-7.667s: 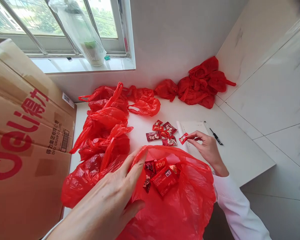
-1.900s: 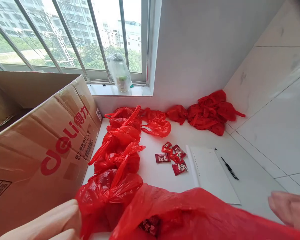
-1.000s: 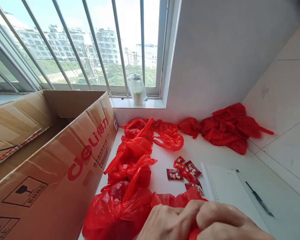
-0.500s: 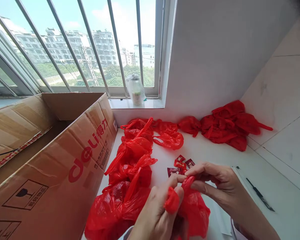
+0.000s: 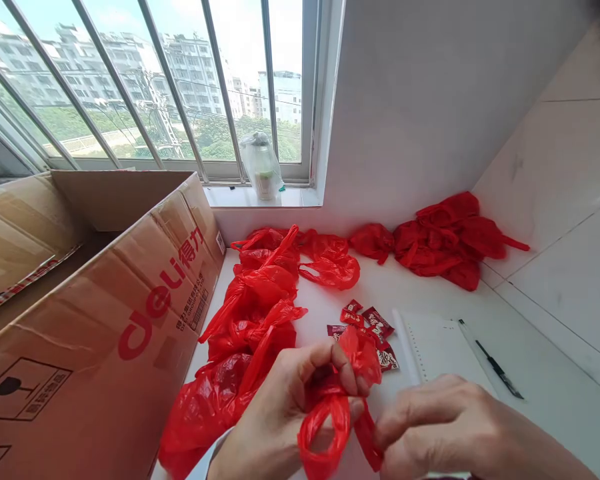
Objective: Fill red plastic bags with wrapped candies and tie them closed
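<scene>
Both my hands grip the twisted handles of a red plastic bag (image 5: 337, 407) low in the middle of the view. My left hand (image 5: 280, 413) pinches one handle loop between thumb and fingers. My right hand (image 5: 445, 427) is closed on the other strand, just to the right. The bag's body is hidden below the frame's edge. Just beyond my hands, several small red snack packets (image 5: 367, 327) lie on the white counter (image 5: 430, 293).
A large open cardboard box (image 5: 105, 313) stands at the left. More red bags lie in a row (image 5: 260, 293) beside it and in a heap (image 5: 445, 240) at the back right. A white notebook (image 5: 445, 347) and a black pen (image 5: 493, 360) lie right; a wrapped cup (image 5: 263, 163) stands on the sill.
The wide-open bag with packets inside has been gathered shut. My hands have come together on its handles, twisting them; the right hand has dropped lower in the last half second.
</scene>
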The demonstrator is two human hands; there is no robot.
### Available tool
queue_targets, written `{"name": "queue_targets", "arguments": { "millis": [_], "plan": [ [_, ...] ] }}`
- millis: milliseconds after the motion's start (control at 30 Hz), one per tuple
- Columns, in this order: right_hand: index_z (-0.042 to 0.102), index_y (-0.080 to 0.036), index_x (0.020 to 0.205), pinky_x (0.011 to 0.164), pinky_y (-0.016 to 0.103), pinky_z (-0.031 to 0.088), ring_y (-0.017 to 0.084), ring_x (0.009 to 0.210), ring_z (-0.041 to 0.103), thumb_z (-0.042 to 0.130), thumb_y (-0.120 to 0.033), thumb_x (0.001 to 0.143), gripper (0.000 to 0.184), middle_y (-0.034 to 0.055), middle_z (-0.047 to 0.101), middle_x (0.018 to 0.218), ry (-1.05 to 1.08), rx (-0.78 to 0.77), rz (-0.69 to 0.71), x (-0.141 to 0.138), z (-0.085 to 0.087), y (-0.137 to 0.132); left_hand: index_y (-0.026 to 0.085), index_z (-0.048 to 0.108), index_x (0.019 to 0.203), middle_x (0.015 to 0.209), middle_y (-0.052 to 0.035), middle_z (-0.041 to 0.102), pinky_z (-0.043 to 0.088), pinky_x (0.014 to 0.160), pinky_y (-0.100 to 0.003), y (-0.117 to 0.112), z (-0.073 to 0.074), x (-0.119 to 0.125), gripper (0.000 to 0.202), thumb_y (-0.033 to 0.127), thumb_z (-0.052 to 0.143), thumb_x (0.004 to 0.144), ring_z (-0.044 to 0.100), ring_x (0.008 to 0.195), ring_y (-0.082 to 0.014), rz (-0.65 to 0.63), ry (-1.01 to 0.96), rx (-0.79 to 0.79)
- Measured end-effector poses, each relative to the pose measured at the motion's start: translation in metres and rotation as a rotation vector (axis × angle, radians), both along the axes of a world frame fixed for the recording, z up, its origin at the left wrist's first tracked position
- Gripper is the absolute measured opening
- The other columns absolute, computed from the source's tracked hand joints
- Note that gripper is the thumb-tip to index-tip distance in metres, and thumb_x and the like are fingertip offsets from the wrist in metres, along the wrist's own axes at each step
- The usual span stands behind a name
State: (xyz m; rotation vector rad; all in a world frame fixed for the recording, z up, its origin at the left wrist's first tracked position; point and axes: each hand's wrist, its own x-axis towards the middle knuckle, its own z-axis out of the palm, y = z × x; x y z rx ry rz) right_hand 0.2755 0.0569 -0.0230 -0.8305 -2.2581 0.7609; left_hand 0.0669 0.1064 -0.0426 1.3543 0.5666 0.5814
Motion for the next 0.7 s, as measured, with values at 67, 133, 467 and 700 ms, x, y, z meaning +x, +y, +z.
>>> {"name": "queue_targets", "arguments": {
  "millis": [67, 133, 467, 700],
  "plan": [
    [0.065, -0.023, 0.096, 0.076, 0.019, 0.051, 0.012, 0.082, 0.066, 0.06, -0.023, 0.089, 0.009, 0.0006, 0.07, 0.09, 0.186, -0.041, -0.141, 0.003, -0.006, 0.012, 0.019, 0.049, 0.078, 0.077, 0.0013, 0.059, 0.039, 0.057, -0.018, -0.003, -0.003, 0.003, 0.013, 0.01, 0.059, 0.079, 0.052, 0.065, -0.0092, -0.037, 0.153, 0.287],
    [0.064, -0.023, 0.104, 0.081, 0.022, 0.05, 0.013, 0.091, 0.064, 0.048, -0.027, 0.095, 0.019, 0.0026, 0.069, 0.096, 0.32, -0.127, -0.252, 0.002, -0.015, 0.027, 0.019, 0.046, 0.073, 0.069, 0.0029, 0.056, 0.033, 0.048, -0.019, -0.006, -0.005, 0.006, 0.016, 0.004, 0.051, 0.076, 0.045, 0.054, -0.008, -0.029, 0.341, 0.696],
    [0.064, -0.02, 0.105, 0.058, 0.019, 0.038, 0.007, 0.063, 0.048, 0.055, -0.011, 0.082, 0.027, -0.0022, 0.058, 0.083, 0.236, -0.405, -0.021, -0.016, -0.05, 0.067, 0.018, 0.051, 0.092, 0.104, -0.0077, 0.06, 0.047, 0.059, -0.023, 0.003, -0.009, 0.008, 0.02, 0.013, 0.032, 0.096, 0.061, 0.07, -0.0133, 0.418, 0.549, 1.525],
    [0.06, -0.019, 0.083, 0.073, 0.021, 0.039, 0.01, 0.08, 0.051, 0.056, 0.001, 0.072, 0.024, -0.0013, 0.06, 0.092, 0.117, -0.11, -0.179, -0.014, -0.047, 0.068, 0.019, 0.05, 0.094, 0.097, -0.0052, 0.054, 0.041, 0.049, -0.021, 0.006, -0.012, 0.001, 0.021, 0.009, 0.031, 0.094, 0.055, 0.06, -0.0101, 0.355, 0.539, 1.389]
  ]
}}
